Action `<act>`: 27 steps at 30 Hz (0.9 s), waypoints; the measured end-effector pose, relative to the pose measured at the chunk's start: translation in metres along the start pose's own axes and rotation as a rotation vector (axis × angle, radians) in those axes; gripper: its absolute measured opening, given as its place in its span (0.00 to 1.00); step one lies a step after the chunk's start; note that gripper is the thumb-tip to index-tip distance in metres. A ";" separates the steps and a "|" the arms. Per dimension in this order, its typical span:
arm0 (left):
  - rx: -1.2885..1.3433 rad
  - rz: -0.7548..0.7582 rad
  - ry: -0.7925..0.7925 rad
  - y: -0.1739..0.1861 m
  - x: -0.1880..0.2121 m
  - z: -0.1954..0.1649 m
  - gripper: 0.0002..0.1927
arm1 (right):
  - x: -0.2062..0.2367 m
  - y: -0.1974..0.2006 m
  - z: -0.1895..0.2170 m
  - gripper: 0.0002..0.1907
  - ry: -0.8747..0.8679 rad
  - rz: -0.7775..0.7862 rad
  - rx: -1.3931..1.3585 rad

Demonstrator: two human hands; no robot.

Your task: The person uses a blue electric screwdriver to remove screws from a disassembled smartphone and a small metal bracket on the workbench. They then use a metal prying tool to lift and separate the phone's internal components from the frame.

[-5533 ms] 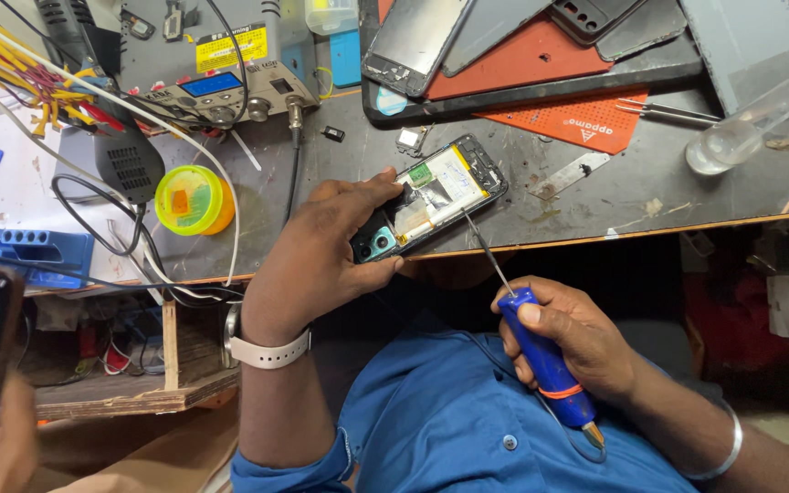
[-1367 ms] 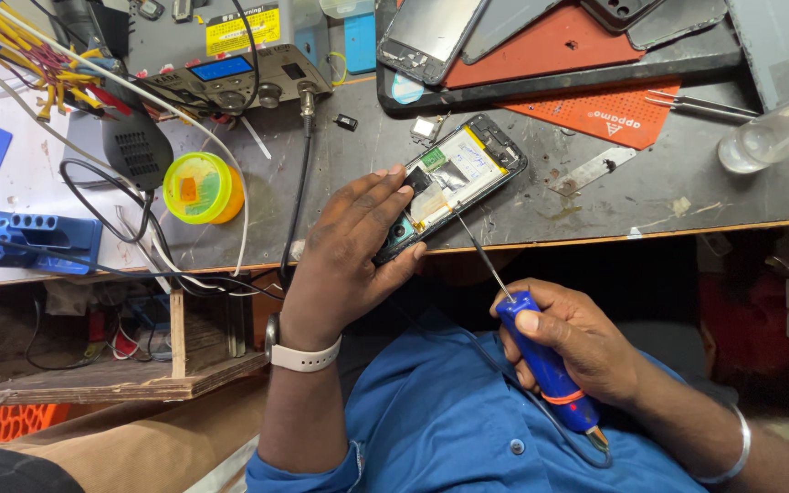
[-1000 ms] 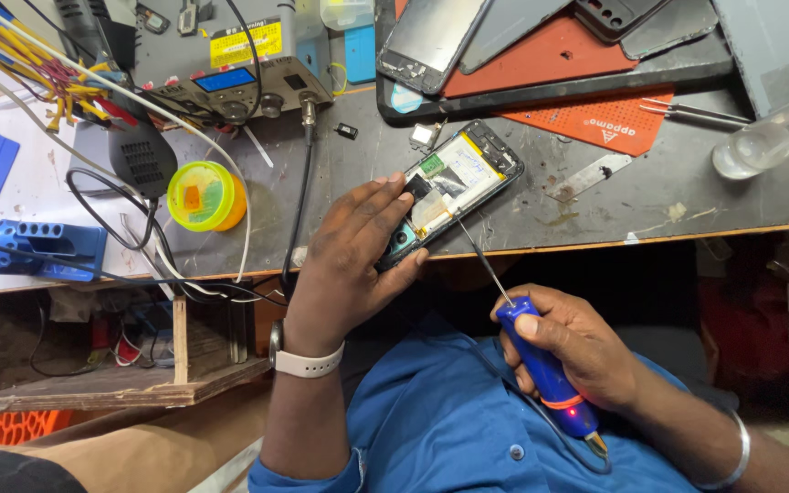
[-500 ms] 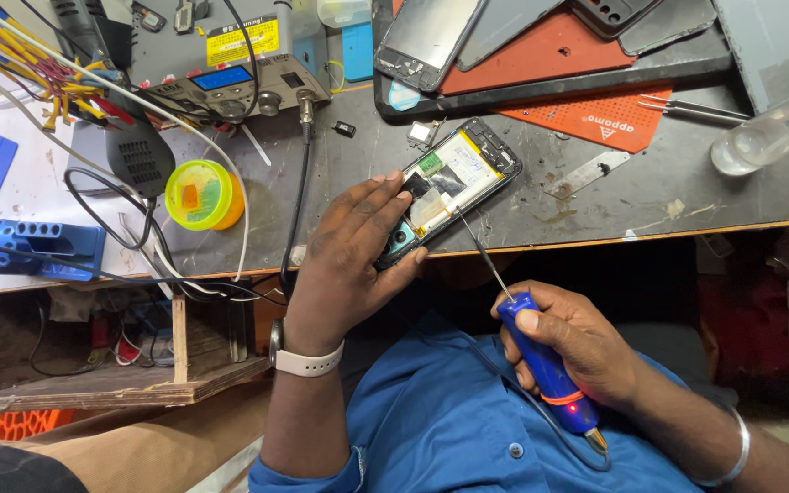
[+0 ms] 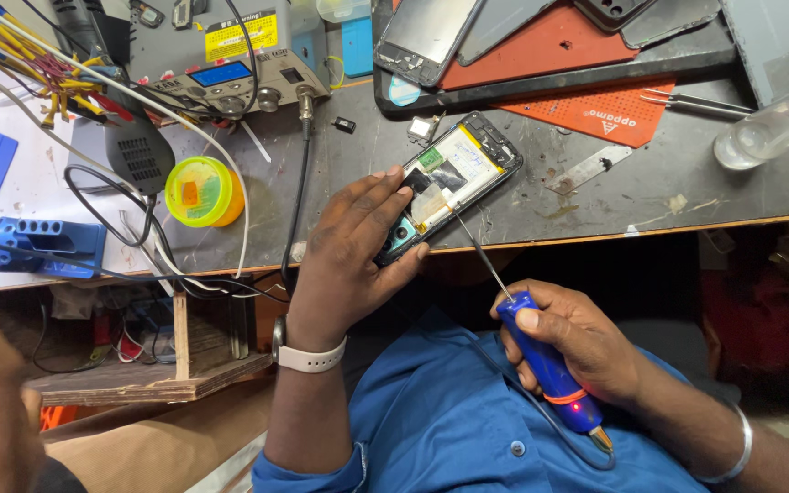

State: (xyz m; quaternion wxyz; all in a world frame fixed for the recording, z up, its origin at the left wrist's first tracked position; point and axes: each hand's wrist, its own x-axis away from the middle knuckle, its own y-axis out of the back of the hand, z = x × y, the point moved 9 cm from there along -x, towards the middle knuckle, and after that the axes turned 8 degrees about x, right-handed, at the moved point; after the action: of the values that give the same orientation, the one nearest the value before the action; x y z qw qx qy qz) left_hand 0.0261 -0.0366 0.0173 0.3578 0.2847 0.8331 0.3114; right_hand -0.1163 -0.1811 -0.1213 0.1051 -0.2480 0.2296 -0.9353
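Head view: my left hand [image 5: 349, 260] holds the opened phone [image 5: 449, 183] down at the worktop [image 5: 595, 196] edge; my right hand [image 5: 586, 351] has its grip closed around the blue screwdriver [image 5: 545, 365], tip on the phone.

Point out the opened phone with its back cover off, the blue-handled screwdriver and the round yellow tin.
opened phone [image 5: 454, 178], head view, on the pale battery in its middle.
blue-handled screwdriver [image 5: 548, 370], head view, on the blue grip.
round yellow tin [image 5: 201, 191], head view, on its lid.

opened phone [image 5: 449, 183], apparently under blue screwdriver [image 5: 545, 365]
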 end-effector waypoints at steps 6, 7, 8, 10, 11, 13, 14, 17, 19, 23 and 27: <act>0.004 -0.016 0.009 0.000 0.000 -0.001 0.28 | 0.000 -0.002 0.000 0.21 -0.021 -0.011 0.024; 0.000 -0.016 0.011 0.000 0.000 0.000 0.28 | 0.000 -0.002 0.000 0.21 -0.025 -0.018 0.028; 0.001 -0.020 0.008 0.000 0.000 0.000 0.28 | 0.000 -0.002 -0.001 0.21 -0.029 -0.026 0.031; 0.001 -0.028 0.000 0.001 0.000 -0.001 0.28 | 0.001 -0.002 -0.001 0.21 -0.029 -0.036 0.029; -0.002 -0.028 -0.002 0.001 0.000 -0.001 0.28 | 0.001 -0.002 -0.001 0.21 -0.023 -0.040 0.023; -0.005 -0.026 -0.002 0.001 0.001 -0.001 0.28 | 0.001 -0.003 -0.001 0.21 -0.024 -0.044 0.018; -0.004 -0.028 -0.003 0.001 0.001 -0.001 0.28 | 0.001 -0.002 -0.001 0.20 -0.026 -0.046 0.020; -0.002 -0.034 -0.010 0.001 0.000 -0.001 0.28 | 0.002 -0.001 -0.001 0.20 -0.022 -0.062 0.011; -0.003 -0.032 -0.010 0.001 0.000 -0.001 0.28 | 0.002 0.000 -0.001 0.20 -0.017 -0.071 0.008; -0.006 -0.026 -0.003 0.001 0.001 -0.001 0.28 | 0.002 0.000 0.000 0.20 -0.010 -0.073 0.017; -0.002 -0.023 0.000 0.000 0.000 -0.001 0.28 | 0.002 -0.001 0.001 0.21 -0.010 -0.064 0.023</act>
State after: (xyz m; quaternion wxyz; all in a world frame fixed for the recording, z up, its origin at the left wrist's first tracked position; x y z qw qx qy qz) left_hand 0.0253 -0.0363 0.0179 0.3617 0.2750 0.8358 0.3080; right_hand -0.1173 -0.1817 -0.1191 0.0791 -0.2587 0.2100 -0.9395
